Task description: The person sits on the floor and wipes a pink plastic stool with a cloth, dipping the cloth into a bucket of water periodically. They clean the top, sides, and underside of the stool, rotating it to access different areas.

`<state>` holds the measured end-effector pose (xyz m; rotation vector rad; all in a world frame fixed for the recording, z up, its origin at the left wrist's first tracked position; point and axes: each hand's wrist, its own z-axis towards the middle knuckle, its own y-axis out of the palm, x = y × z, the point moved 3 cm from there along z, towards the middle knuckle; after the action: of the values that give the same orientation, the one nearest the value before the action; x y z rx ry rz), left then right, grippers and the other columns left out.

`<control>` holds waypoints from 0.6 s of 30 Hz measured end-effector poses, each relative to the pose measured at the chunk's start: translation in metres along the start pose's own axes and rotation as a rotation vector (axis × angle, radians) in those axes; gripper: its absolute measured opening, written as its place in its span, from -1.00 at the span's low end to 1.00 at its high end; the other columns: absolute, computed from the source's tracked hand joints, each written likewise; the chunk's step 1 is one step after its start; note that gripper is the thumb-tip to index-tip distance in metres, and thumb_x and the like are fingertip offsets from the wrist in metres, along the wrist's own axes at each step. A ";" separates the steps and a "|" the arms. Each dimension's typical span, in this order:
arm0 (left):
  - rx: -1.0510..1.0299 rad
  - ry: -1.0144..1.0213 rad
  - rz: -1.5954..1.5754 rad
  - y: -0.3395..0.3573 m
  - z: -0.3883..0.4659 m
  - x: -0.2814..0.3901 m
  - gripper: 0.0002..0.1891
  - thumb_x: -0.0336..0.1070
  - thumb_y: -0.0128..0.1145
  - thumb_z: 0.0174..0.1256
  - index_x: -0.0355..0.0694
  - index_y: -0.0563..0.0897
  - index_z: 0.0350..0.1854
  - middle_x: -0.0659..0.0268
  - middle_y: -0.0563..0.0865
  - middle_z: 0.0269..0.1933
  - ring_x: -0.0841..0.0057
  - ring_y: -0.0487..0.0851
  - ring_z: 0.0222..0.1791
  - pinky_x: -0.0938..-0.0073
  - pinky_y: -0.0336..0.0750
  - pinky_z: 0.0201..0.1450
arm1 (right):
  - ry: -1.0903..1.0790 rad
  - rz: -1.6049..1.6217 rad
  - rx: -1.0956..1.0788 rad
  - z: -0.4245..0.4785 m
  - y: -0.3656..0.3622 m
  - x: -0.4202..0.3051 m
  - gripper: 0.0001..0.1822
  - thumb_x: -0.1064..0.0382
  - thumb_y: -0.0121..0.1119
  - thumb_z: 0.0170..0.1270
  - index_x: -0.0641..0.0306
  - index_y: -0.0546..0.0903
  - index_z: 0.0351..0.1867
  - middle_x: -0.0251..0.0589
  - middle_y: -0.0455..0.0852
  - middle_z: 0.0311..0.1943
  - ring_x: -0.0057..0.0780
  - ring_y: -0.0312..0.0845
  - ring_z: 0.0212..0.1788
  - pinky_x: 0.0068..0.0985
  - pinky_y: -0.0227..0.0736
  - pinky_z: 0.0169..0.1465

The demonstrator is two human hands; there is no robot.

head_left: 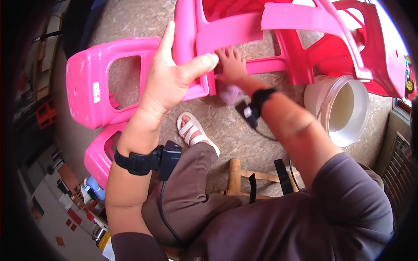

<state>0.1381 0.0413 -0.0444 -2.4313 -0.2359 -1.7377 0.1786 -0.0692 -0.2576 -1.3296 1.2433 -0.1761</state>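
A pink plastic stool [228,34] lies on its side at the top centre. My left hand [174,70] grips its seat end, thumb and fingers spread along the rim. Inside the stool's frame, near the underside of the seat, my right hand [232,63] presses on a purple cloth [228,94], part of which hangs below the hand. How much cloth the right hand covers is hidden. Both forearms wear black straps with small black devices and cables.
Another pink plastic stool [85,88] lies at the left, with one more [101,153] below it. A white bucket [347,111] holding cloudy liquid stands at the right, near a red plastic stool [336,52]. A wooden frame [234,176] is beside my legs.
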 end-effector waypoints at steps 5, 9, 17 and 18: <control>0.052 0.073 0.040 -0.007 0.000 -0.007 -0.09 -0.41 0.41 0.07 -0.43 0.11 0.43 0.21 0.64 0.00 0.57 0.59 0.00 0.53 0.52 0.08 | -0.302 0.061 -0.318 -0.081 0.038 0.020 -0.27 0.21 0.46 -0.33 0.02 0.49 0.06 -0.12 0.42 0.14 0.03 0.26 0.26 -0.14 0.27 0.29; 0.028 -0.059 -0.035 0.000 -0.002 -0.004 -0.03 -0.43 0.41 0.07 -0.46 0.02 0.46 0.16 0.63 0.05 0.56 0.61 -0.02 0.55 0.52 0.08 | -0.173 -0.066 -0.097 -0.057 0.003 0.036 -0.46 0.31 0.33 -0.11 -0.01 0.51 0.02 -0.10 0.47 0.06 -0.04 0.41 0.06 -0.21 0.44 0.10; 0.059 0.037 0.282 -0.014 0.001 -0.013 0.02 -0.30 0.43 0.08 -0.50 -0.02 0.46 0.12 0.62 0.09 0.53 0.59 0.04 0.49 0.48 0.14 | 0.334 -0.501 -0.244 -0.055 -0.100 0.119 -0.56 0.13 0.21 0.15 0.18 0.41 0.04 0.02 0.51 0.00 0.06 0.50 0.06 -0.12 0.53 0.03; 0.020 -0.054 0.090 -0.006 0.002 -0.006 0.00 -0.26 0.40 0.12 -0.42 -0.02 0.48 0.12 0.55 0.20 0.48 0.54 0.14 0.38 0.43 0.21 | 0.322 -0.520 -0.151 -0.055 -0.107 0.125 -0.50 0.14 0.24 0.10 0.16 0.39 0.09 0.05 0.50 0.01 0.09 0.51 0.04 -0.10 0.53 0.02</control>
<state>0.1368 0.0477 -0.0512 -2.4364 -0.1466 -1.6267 0.2451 -0.2271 -0.2316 -1.7903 1.1637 -0.6973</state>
